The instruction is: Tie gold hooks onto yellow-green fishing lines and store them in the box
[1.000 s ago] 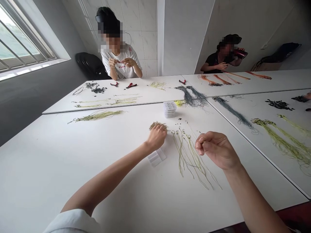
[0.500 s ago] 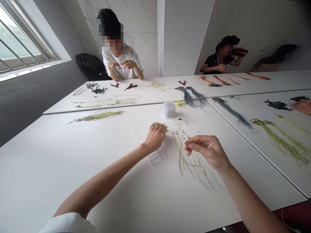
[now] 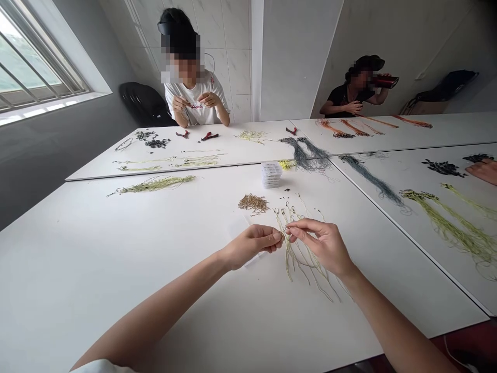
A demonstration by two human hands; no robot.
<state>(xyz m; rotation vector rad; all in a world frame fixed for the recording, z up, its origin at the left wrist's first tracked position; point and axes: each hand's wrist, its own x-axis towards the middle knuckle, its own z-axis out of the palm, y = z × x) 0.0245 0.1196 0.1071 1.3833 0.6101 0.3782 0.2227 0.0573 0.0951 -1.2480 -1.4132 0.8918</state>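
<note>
My left hand (image 3: 256, 242) and my right hand (image 3: 324, 244) meet fingertip to fingertip above the table, both pinched closed. Whatever sits between the fingers is too small to make out. Beneath and behind them lie several pale yellow-green cords (image 3: 306, 269) with small dark hooks at their far ends. Just beyond my left hand is a heap of small gold-coloured metal pieces (image 3: 253, 202). A clear plastic box (image 3: 252, 258) lies partly hidden under my left hand.
A stack of clear boxes (image 3: 271, 175) stands past the gold heap. Bundles of yellow-green cords (image 3: 155, 185) and grey-green cords (image 3: 373, 178) lie around. Across the table a person in white (image 3: 198, 103) handles something small near pliers (image 3: 209, 137); another person (image 3: 355, 93) drinks.
My left hand has left the gold heap and come back toward me, to my right hand's fingertips. My right hand has shifted slightly left.
</note>
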